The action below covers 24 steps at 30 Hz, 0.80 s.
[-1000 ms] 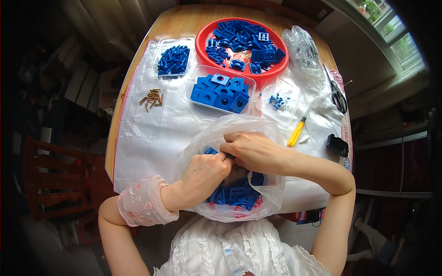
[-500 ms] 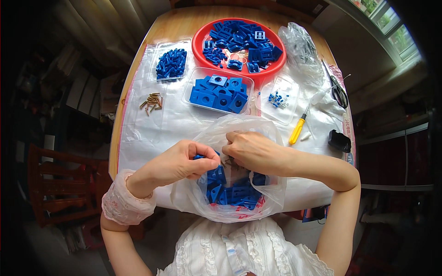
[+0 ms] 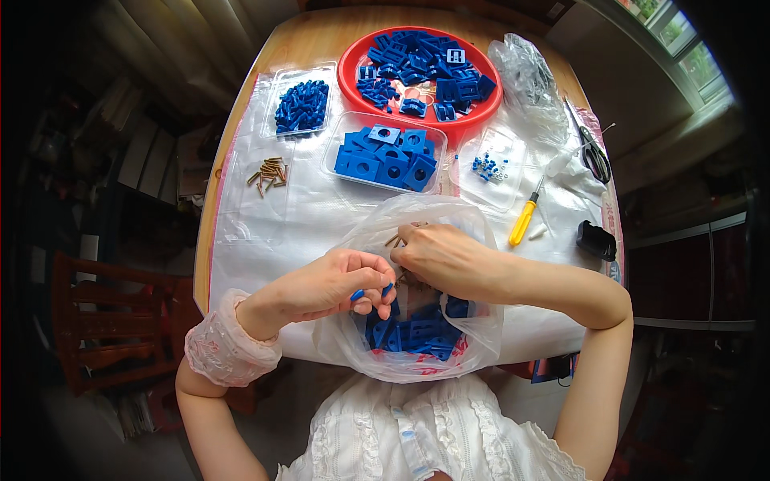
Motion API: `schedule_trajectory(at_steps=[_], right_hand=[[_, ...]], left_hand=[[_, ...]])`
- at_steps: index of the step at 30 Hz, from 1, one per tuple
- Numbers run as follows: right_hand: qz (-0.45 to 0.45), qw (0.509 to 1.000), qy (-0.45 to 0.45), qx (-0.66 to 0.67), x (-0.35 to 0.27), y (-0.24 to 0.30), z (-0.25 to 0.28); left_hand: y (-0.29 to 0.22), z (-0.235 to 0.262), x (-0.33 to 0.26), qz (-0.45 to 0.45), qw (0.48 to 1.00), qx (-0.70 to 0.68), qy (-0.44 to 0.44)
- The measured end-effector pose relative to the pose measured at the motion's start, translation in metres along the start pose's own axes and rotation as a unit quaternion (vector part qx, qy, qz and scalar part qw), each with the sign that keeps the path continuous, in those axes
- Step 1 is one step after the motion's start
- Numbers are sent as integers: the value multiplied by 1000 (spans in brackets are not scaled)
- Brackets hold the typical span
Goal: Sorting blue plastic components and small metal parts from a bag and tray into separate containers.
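Observation:
A translucent plastic bag (image 3: pixel 341 353) stands wide at the table's near edge, with blue plastic parts (image 3: pixel 421 330) heaped inside. Over its left rim, my left hand (image 3: pixel 341 280) is closed on small blue plastic pieces (image 3: pixel 357 296) that poke out between the fingers. My right hand (image 3: pixel 441 255) is inside the bag's far side, curled round brass-coloured screws (image 3: pixel 392 240) whose ends show by the fingertips. More screws lie dimly below that hand, partly hidden by it.
Beyond the bag stand a clear box of blue square plates (image 3: pixel 362 166), a red tray (image 3: pixel 346 82) of blue parts, and a box of small blue pieces (image 3: pixel 301 106). Loose screws (image 3: pixel 268 175) lie left; a yellow screwdriver (image 3: pixel 523 222), scissors (image 3: pixel 593 156) and black object (image 3: pixel 596 240) lie right.
My left hand has turned and lowered slightly, so the blue pieces in it now show. Screws have come into sight at my right fingertips. The whole view has shifted a little.

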State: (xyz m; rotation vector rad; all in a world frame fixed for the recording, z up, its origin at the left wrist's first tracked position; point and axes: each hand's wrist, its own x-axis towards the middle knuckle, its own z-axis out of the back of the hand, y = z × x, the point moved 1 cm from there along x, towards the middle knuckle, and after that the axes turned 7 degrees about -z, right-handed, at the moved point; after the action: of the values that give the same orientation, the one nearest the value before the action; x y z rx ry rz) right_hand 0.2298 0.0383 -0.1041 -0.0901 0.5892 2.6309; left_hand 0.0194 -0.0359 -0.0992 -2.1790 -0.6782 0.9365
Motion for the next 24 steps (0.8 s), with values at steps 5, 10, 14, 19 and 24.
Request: schedule_trajectory(at_steps=[5,10,14,19,24], right_hand=[[-3,999,-16,45,4,-4,-2],[-34,997,-23,70,3,-3,5],[-43,993,-55,94,-4,7,23],[17,977,-115,180,-10,29,35],[-51,991,-123,31,-13,19,40]], left_hand=[[2,1,4,-12,1000,-11,-5],[14,9,7,-26,997,-65,-32],[18,6,6,-25,996,-60,-69],[6,-13,12,-25,990,-118,-67],[12,-2,8,-24,991,-120,-55]])
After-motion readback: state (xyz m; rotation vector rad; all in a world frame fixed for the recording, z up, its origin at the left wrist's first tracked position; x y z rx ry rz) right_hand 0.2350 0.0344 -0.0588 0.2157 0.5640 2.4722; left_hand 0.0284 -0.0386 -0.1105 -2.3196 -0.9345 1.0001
